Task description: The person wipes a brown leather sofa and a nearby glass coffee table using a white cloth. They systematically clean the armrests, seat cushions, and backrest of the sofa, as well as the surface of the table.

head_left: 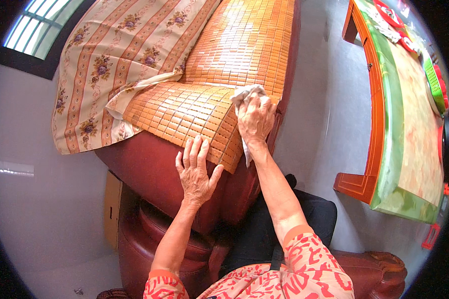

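A tan mat of small bamboo tiles [184, 109] covers the seat and back of a dark red leather sofa [149, 157]. My right hand [256, 119] grips a white cloth [244, 93] and presses it on the mat near its right edge; part of the cloth hangs below the hand. My left hand [195, 172] rests at the mat's near edge, fingers stretched out and touching the tiles, with nothing in it. A striped, flowered fabric cover [129, 65] lies over the sofa's left side, its edge folded back on the mat.
To the right stands a wooden table [371, 124] with a green and marbled top, bearing a green basket [434, 84] and red items. Grey floor [309, 99] runs between sofa and table. A cardboard piece [112, 209] stands by the sofa; a barred window [40, 27] is at upper left.
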Tool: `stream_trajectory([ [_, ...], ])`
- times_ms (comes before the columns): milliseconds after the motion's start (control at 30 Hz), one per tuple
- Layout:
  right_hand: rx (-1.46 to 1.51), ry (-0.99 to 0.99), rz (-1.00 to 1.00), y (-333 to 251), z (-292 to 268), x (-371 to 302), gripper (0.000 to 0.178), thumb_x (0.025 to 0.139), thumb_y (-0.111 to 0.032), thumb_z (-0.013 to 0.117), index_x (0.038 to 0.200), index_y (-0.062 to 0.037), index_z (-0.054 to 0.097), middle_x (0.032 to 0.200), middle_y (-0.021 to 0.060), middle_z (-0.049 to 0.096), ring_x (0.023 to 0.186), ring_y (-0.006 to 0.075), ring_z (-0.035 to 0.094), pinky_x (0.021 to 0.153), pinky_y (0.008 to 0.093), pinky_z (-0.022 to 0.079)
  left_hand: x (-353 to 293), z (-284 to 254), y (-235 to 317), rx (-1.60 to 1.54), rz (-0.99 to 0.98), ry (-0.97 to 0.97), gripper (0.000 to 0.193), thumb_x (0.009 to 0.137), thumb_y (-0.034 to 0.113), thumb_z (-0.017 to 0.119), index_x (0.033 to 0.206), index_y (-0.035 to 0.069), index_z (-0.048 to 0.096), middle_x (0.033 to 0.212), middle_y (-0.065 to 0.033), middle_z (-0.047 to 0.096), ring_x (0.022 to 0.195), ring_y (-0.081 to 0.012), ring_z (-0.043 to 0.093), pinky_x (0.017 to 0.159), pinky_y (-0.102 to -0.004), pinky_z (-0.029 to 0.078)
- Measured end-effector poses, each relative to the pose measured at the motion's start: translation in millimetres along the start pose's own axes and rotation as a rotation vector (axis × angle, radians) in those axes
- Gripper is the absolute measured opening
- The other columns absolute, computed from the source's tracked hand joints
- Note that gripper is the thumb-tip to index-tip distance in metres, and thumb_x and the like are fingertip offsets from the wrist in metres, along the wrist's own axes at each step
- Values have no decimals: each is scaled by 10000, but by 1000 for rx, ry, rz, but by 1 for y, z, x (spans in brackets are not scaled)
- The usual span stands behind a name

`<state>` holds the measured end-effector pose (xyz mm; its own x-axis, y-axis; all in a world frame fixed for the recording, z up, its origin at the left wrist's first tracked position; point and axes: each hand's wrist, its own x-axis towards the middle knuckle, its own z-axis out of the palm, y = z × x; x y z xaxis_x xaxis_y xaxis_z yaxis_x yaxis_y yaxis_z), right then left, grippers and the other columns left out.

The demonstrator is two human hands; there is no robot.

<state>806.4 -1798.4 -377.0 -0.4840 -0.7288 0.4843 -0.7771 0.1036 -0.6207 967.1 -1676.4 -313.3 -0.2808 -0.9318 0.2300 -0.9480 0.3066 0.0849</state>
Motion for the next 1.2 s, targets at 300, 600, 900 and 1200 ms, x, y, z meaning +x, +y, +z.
stream_trajectory([
  [300, 251, -376, -623, -44, -52, -27, 211, 845, -210, 588, 955, -44, 654, 1009, 130, 640, 874, 259, 555, 714, 400, 479, 0, 2, -6, -97, -20, 149, 835, 795, 441, 680, 1408, 31, 289, 1429, -176, 369, 1352, -332, 325, 1111, -492, 217],
  [600, 237, -544, -667, -67, -21, 3, 375, 827, -252, 627, 1189, -152, 613, 1171, 67, 602, 1073, 314, 512, 854, 451, 468, -1, 2, -4, -217, -44, 271, 720, 697, 321, 788, 1244, 38, 414, 1341, -204, 430, 1277, -377, 392, 1077, -477, 296],
  [900, 123, -718, -578, -107, 48, 53, 270, 860, -293, 553, 1082, -193, 670, 1132, 66, 640, 1078, 316, 543, 874, 490, 467, -2, 7, -1, -292, -85, 317, 886, 663, 382, 822, 1329, 32, 354, 1382, -213, 356, 1293, -377, 357, 1077, -482, 306],
  [1200, 329, -552, -876, -96, -34, -7, 331, 825, -222, 597, 1154, -219, 636, 1184, -30, 626, 1038, 269, 563, 855, 467, 443, -3, 3, -10, -265, -20, 423, 1101, 601, 360, 866, 1424, -2, 229, 1452, -257, 212, 1369, -422, 222, 1122, -522, 228],
])
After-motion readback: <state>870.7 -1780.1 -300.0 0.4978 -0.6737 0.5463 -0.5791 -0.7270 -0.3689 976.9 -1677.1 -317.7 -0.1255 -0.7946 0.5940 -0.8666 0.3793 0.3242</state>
